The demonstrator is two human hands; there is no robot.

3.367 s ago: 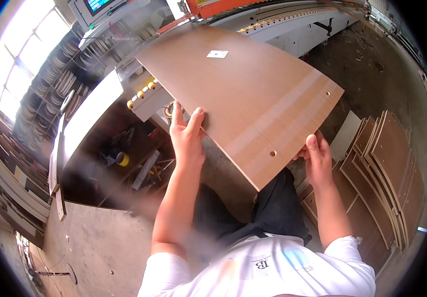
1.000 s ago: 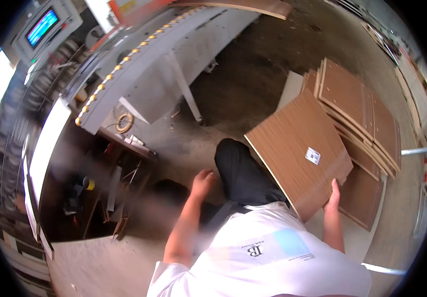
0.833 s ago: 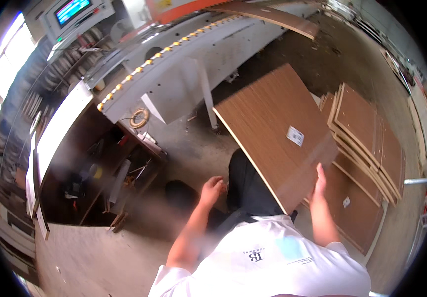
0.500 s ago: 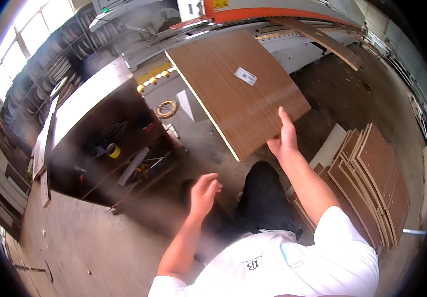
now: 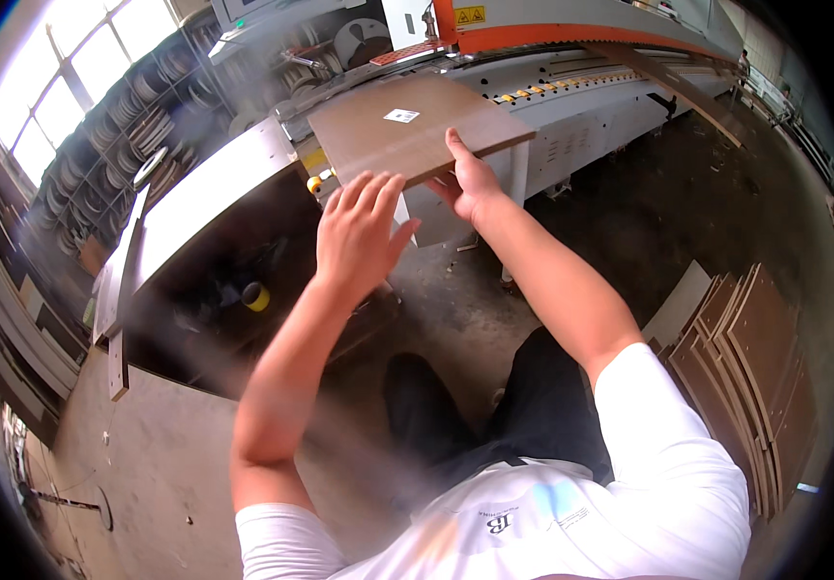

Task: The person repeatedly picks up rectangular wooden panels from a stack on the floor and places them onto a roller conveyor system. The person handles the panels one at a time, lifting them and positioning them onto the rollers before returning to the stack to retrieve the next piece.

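Note:
A brown wood-grain panel [image 5: 426,130] with a small white label [image 5: 401,115] on its top face lies nearly level at the infeed end of a long machine. My right hand [image 5: 473,186] grips its near edge, thumb on top and fingers underneath. At the near left corner, my left hand [image 5: 361,232] is held with fingers stretched out and thumb apart. Its fingertips overlap the panel's edge, though whether they touch it I cannot tell.
The long machine [image 5: 591,121] with an orange stripe runs to the right. At left stands a dark open cabinet with a white top [image 5: 209,198]; a yellow-ended roll [image 5: 255,296] sits inside. Several brown panels [image 5: 760,358] are stacked at right. A long strip [image 5: 678,87] rests across the machine.
The panel has moved forward and left, and turned from tilted to nearly level on the machine. My right hand went with it. My left hand rose from beside my legs to the panel's edge.

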